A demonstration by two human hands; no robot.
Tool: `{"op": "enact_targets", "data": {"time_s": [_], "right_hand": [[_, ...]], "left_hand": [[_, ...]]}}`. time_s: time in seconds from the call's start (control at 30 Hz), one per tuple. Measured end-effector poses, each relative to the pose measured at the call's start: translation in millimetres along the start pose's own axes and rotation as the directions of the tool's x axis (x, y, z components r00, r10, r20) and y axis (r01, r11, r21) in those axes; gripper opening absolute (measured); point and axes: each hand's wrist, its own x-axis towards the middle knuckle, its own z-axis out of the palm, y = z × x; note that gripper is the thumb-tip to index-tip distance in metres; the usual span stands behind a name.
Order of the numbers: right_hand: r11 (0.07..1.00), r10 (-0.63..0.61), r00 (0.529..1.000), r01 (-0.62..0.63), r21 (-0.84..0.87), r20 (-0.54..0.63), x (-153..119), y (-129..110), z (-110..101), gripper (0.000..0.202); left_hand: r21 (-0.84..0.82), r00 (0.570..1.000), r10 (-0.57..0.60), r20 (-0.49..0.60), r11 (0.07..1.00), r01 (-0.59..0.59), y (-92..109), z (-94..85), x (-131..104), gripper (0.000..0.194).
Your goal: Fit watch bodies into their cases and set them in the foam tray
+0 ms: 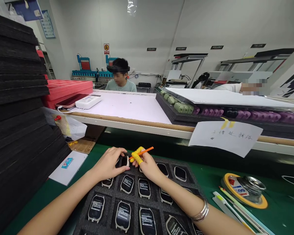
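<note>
Between the thumb and fingers of my left hand point(109, 163) is a smartwatch body point(125, 161) with a dark screen and pale frame, held at the far edge of a black foam tray point(192, 178). My right hand point(147, 164), wearing yellow finger cots point(137, 156), pinches a thin orange stick point(147, 150). The stick's lower end meets the side of that watch; whether it presses in, I cannot tell. Several more strapless watches lie face up in the tray's pockets, such as one watch point(144, 188) with white text on its screen. My right forearm covers part of the tray.
Tall black foam sheets point(17, 98) are stacked on the left. A raised white shelf point(127, 104) crosses ahead, bearing a red foam tray point(68, 88) and a black tray of green and purple pieces point(181, 107). Right lie a tape roll point(245, 191) and toothbrush point(225, 200). A person point(121, 78) sits opposite.
</note>
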Motion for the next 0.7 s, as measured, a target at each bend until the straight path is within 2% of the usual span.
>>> {"op": "enact_targets", "data": {"time_s": [0.17,0.37,0.47,0.57,0.7], "right_hand": [[0.999,-0.027,1.0,0.026,-0.03,-0.015,-3.0,-4.3,1.3,0.021],[0.997,-0.07,0.997,0.071,-0.035,0.029,3.1,-22.5,16.9,0.016],[0.998,-0.059,0.997,0.061,-0.032,0.056,10.1,-22.8,26.9,0.015],[0.998,-0.045,0.998,0.046,-0.031,0.042,13.1,-15.1,34.0,0.016],[0.998,-0.059,0.998,0.059,-0.007,0.036,9.9,-6.6,37.3,0.015]], "left_hand": [[0.18,0.985,-0.172,-0.023,0.968,0.173,3.1,-11.8,-7.9,0.022],[0.33,0.943,-0.322,0.084,0.902,0.278,11.1,-25.4,-4.1,0.028],[0.384,0.914,-0.388,0.12,0.867,0.317,15.5,-26.3,2.6,0.029],[0.391,0.904,-0.403,0.141,0.862,0.324,14.3,-25.2,4.9,0.03],[0.346,0.919,-0.364,0.152,0.891,0.295,3.4,-24.5,2.0,0.03]]}}
